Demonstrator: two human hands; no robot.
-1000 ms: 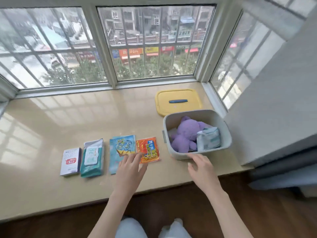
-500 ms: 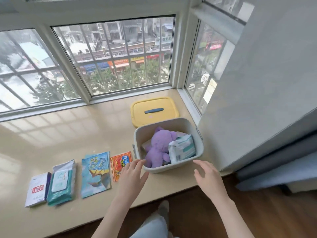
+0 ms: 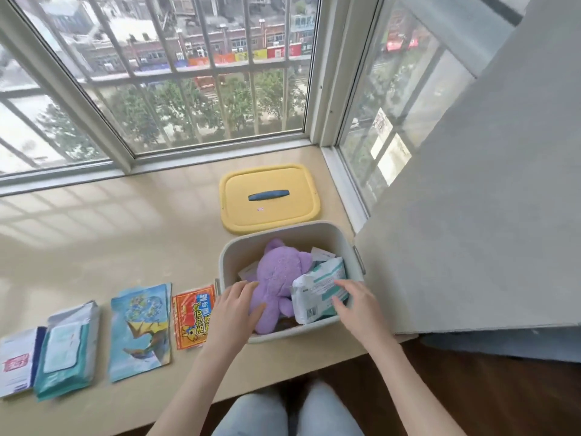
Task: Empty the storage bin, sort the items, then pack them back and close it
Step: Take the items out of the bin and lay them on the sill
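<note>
Head view: left hand lies over the near-left rim of the grey storage bin, fingers loosely apart and laid on the purple plush toy inside, not closed round it. Right hand has its fingers spread, tips resting on the white-and-teal packet that leans against the toy's right side in the bin. Yellow lid lies flat on the sill beyond both sets of fingertips, just behind the bin; left of the left fingers, in a row on the sill: red-orange sachet nearest, blue pouch, teal wipes pack, white box farthest.
</note>
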